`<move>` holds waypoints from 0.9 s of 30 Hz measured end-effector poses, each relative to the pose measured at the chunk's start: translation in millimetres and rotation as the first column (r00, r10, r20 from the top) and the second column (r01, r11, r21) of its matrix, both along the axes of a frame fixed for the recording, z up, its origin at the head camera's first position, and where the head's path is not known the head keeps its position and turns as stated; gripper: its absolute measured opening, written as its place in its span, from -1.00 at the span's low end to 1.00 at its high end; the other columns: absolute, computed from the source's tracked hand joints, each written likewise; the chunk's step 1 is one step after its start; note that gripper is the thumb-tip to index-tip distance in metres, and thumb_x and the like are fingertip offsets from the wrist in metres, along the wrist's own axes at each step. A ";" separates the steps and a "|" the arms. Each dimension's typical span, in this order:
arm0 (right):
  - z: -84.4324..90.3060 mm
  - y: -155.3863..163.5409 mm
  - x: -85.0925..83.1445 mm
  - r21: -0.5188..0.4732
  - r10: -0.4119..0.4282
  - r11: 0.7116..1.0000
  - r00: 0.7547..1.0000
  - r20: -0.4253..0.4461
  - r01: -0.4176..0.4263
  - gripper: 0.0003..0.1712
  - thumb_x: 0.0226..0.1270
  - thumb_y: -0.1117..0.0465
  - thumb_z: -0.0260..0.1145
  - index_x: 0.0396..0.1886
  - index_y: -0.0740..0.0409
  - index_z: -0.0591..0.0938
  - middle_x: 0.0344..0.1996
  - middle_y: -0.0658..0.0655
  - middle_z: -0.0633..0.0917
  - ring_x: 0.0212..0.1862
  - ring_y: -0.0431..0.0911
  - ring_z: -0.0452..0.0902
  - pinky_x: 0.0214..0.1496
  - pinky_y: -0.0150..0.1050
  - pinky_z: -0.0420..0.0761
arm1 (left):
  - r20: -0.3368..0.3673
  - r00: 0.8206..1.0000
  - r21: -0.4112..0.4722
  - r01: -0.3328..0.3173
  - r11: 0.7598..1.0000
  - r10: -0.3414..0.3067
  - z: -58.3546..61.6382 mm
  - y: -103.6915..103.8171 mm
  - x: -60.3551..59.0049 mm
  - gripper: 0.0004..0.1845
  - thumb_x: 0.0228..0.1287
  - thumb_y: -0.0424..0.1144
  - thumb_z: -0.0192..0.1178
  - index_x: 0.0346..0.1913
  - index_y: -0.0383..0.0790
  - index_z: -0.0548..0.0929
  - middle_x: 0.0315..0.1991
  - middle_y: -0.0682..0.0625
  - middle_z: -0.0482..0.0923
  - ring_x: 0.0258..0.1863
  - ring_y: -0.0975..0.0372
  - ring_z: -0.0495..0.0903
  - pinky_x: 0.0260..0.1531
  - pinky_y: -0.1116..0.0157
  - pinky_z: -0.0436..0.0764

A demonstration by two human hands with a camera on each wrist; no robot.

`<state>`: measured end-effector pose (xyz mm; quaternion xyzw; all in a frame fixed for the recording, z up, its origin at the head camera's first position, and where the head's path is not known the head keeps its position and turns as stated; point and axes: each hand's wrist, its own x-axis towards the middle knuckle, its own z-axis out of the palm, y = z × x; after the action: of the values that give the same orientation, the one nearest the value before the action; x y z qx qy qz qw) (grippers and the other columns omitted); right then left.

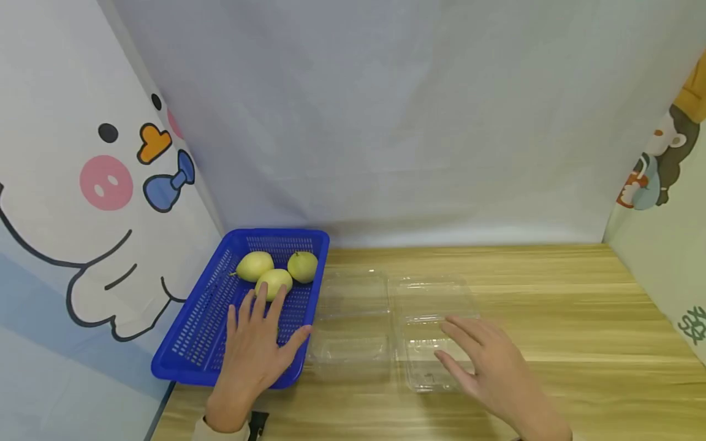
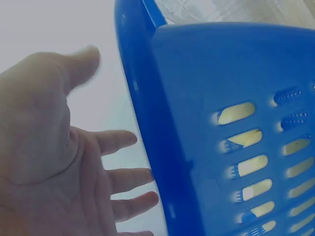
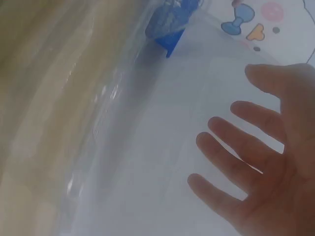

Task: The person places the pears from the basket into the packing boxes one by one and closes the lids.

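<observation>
Wooden table (image 1: 551,318), white backdrop. Left hand (image 1: 256,343), fingers spread and empty, is held over the blue basket (image 1: 187,343) near three pears (image 1: 274,280). Right hand (image 1: 485,361), open, rests on the clear clamshell box (image 1: 353,306). The nearest pear is best grasped from above.

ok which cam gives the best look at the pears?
The head view: all three pears lie in plain sight in the blue basket, just beyond the left hand. The left wrist view shows only yellow glimpses through the basket's slots; the right wrist view shows none.

Left hand (image 1: 255,349) over blue basket (image 1: 182,349); right hand (image 1: 491,367) on clear tray (image 1: 425,294).
</observation>
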<state>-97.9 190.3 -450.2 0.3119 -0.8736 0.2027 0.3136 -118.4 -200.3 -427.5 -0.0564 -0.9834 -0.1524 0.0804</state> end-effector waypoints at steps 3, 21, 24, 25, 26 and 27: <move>-7.4 -20.1 1.2 0.014 0.059 0.998 0.997 -0.040 -0.058 -0.38 0.73 -0.18 0.02 0.09 0.20 0.78 0.04 0.18 0.82 0.00 0.08 0.79 0.05 0.09 0.74 | -0.045 0.999 0.003 0.001 1.000 -0.001 -0.9 -0.9 0.6 -0.25 0.58 0.08 0.16 0.67 -0.15 0.27 0.66 -0.38 0.14 0.60 -0.35 0.15 0.52 -0.48 0.04; -44.4 -83.5 8.1 0.179 0.093 0.980 0.995 -0.021 -0.088 -0.70 0.05 0.20 0.67 -0.18 0.00 0.82 -0.18 -0.07 0.84 -0.07 -0.12 0.77 0.12 0.23 0.74 | -0.166 0.985 0.024 -0.047 0.999 0.050 -6.2 -15.2 6.9 -0.35 0.39 0.04 0.39 0.37 -0.33 0.63 0.40 -0.37 0.54 0.35 -0.33 0.53 0.36 -0.33 0.45; -47.9 -86.2 9.0 0.210 0.079 0.975 0.997 -0.001 -0.077 -0.75 0.05 0.19 0.67 -0.24 -0.04 0.82 -0.19 -0.11 0.82 -0.06 -0.14 0.75 0.16 0.23 0.72 | -0.177 0.982 0.026 -0.062 0.998 0.065 -2.4 -21.6 8.1 -0.36 0.37 0.03 0.39 0.35 -0.34 0.64 0.39 -0.37 0.55 0.35 -0.33 0.53 0.33 -0.33 0.47; -49.5 -86.3 9.6 0.221 0.074 0.973 0.997 0.002 -0.073 -0.76 0.06 0.18 0.67 -0.25 -0.05 0.81 -0.19 -0.11 0.82 -0.05 -0.14 0.74 0.17 0.22 0.72 | -0.179 0.982 0.024 -0.064 0.998 0.067 -0.3 -23.2 8.4 -0.36 0.38 0.03 0.39 0.35 -0.34 0.64 0.39 -0.38 0.55 0.34 -0.34 0.52 0.32 -0.34 0.48; -50.9 -86.5 10.3 0.229 0.071 0.971 0.997 0.010 -0.071 -0.76 0.06 0.17 0.67 -0.26 -0.06 0.81 -0.19 -0.12 0.82 -0.05 -0.14 0.74 0.19 0.21 0.71 | -0.179 0.981 0.022 -0.066 0.998 0.069 2.3 -24.9 8.2 -0.35 0.38 0.03 0.39 0.36 -0.34 0.63 0.39 -0.39 0.54 0.35 -0.34 0.52 0.32 -0.35 0.48; -51.8 -86.6 10.8 0.235 0.071 0.969 0.997 0.013 -0.072 -0.76 0.05 0.17 0.67 -0.27 -0.06 0.81 -0.19 -0.12 0.82 -0.04 -0.14 0.74 0.19 0.22 0.71 | -0.183 0.981 0.017 -0.069 0.997 0.071 5.0 -26.7 7.9 -0.35 0.38 0.03 0.38 0.36 -0.34 0.63 0.39 -0.39 0.54 0.35 -0.34 0.51 0.31 -0.36 0.48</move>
<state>-87.1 103.7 -502.0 0.3776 -0.8805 0.1096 0.2650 -110.4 -227.0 -422.5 -0.0354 -0.9724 -0.1490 0.1763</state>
